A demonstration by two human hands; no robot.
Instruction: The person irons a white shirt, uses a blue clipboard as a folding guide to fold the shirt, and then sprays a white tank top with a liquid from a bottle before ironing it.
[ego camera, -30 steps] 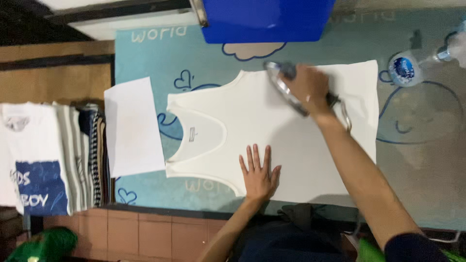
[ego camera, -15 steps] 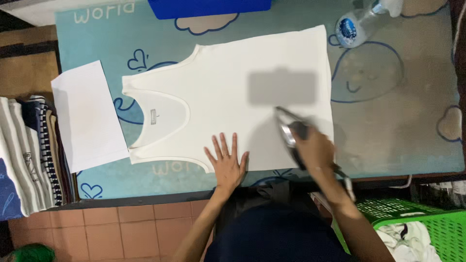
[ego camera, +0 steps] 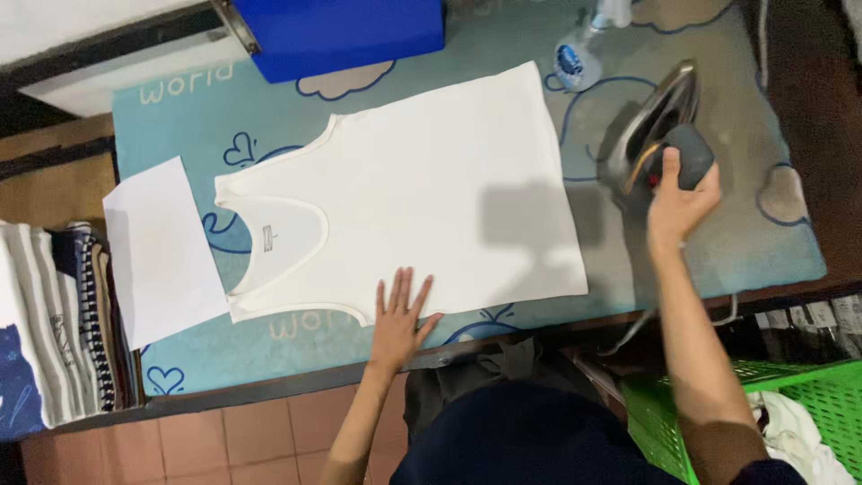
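A white sleeveless vest (ego camera: 422, 198) lies flat on a light blue padded mat (ego camera: 224, 117) with cartoon outlines. My left hand (ego camera: 401, 319) rests palm down, fingers spread, on the vest's near edge. My right hand (ego camera: 682, 202) grips the dark handle of a metal clothes iron (ego camera: 651, 126), which stands tilted on the mat to the right of the vest, off the cloth.
A white sheet of paper (ego camera: 162, 251) lies left of the vest. Folded clothes (ego camera: 54, 332) are stacked at the far left. A blue box (ego camera: 341, 31) sits at the back, a spray bottle (ego camera: 584, 54) beside it. A green basket (ego camera: 772, 413) stands at lower right.
My right hand has carried the iron off the vest's lower part and out to the right side of the mat. The left hand stays pressed on the vest's near edge.
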